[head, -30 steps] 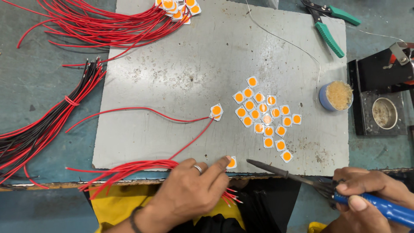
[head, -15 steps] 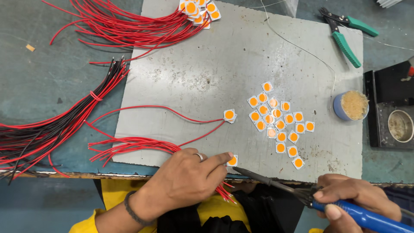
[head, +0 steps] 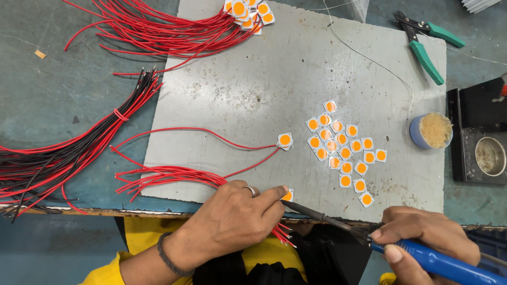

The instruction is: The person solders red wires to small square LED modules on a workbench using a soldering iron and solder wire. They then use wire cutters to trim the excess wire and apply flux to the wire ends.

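Head view: my left hand [head: 232, 216] pins a chip [head: 288, 196] under its fingertip, wires [head: 169, 175] bunched beneath. My right hand [head: 422, 235] grips the iron [head: 327, 216]. Its hot tip, right beside my fingertip, could burn me.

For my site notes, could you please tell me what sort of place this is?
Probably a small electronics assembly bench: a blue-handled soldering iron in the right hand, loose orange square LED chips on a grey work board, and bundled red and black wires.

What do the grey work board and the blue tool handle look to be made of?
Grey work board: probably matte sheet metal or fibre board, going by its scuffed, stained, flat face. Blue tool handle in the right hand: smooth, slightly glossy plastic, by its sheen.
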